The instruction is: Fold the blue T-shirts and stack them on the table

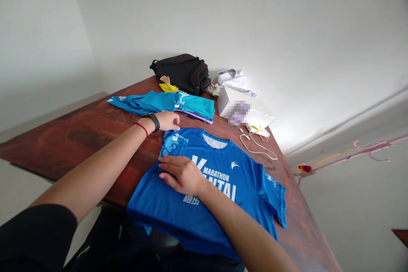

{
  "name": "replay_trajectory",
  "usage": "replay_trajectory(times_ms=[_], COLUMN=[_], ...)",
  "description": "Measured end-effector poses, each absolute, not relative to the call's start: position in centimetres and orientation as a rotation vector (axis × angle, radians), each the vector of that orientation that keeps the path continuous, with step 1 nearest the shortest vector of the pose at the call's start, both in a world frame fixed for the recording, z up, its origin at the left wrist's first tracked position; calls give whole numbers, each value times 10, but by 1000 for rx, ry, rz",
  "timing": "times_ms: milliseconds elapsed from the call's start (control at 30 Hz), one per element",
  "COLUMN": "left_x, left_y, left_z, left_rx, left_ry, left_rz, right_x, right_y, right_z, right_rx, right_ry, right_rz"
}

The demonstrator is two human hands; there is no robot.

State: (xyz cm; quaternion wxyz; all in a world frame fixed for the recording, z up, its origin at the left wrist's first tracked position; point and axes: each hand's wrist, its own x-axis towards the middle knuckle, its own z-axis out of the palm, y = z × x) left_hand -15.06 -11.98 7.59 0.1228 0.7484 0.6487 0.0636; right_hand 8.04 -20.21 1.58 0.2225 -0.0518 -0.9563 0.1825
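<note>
A blue short-sleeved shirt [251, 187] with white lettering lies front up on the table, its hem hanging over the near edge. The sleeve on the left is folded inward over the body. At that sleeve's top edge, my left hand [169, 120] has its fingers curled together on the cloth, fingertips partly hidden. My right hand [183, 174] rests palm down on the shirt's chest, left of the lettering, its thumb and fingers apart and holding nothing.
Folded turquoise and purple clothes [197, 106] lie beyond my left hand on the reddish-brown table [92, 136]. Behind are a black bag [178, 70], a yellow packet [168, 88], white cloth [234, 80], a white box [225, 102] and a white cable [255, 146]. A wall stands behind.
</note>
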Motion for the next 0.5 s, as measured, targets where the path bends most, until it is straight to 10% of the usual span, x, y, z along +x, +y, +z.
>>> replay_trajectory(times_ms=[500], left_x=[-157], left_y=[-109], left_z=[55], left_rx=[1873], left_ry=[1941], left_rz=[140], right_x=[80], right_y=[-196], right_z=[15], right_rx=[-203], right_ry=[-2500], right_rz=[489])
